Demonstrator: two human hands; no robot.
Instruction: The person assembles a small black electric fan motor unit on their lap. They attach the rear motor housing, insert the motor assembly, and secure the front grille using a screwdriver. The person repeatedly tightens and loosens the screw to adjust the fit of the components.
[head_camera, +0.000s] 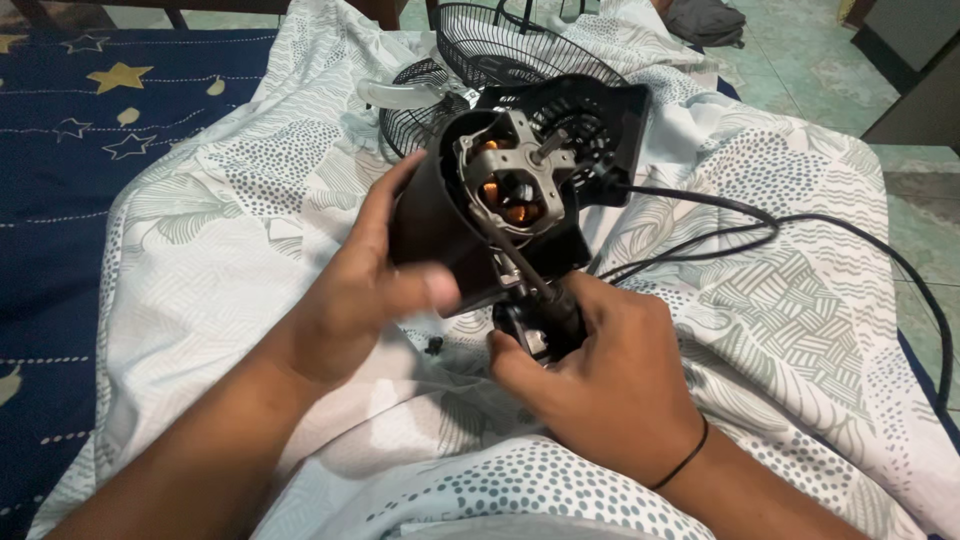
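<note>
- The left hand (365, 290) is wrapped around the black housing of a fan motor (505, 185), fingers behind it and thumb in front, and holds it up over the lap, tilted toward the camera.
- The motor is open at the front: a grey metal bracket, copper windings and a short shaft are visible.
- The right hand (600, 370) is closed around the dark handle of a screwdriver (535, 285); its thin shaft goes up to the lower edge of the bracket.
- In my judgement the step in hand is work on a screw at this bracket. I cannot tell if the tip sits in a screw head.
- The next move calls for a steady housing and a tip that stays straight in the screw, because the motor has no support under it.
- A small dark part, perhaps a screw (433, 346), lies on the sheet just under the left hand.
- Behind the motor lie a black wire fan guard (520, 45) and a black cable (760, 225), on a white patterned sheet (200, 230).
- No packages or signs are visible; a small white label on the guard is too small to describe.
</note>
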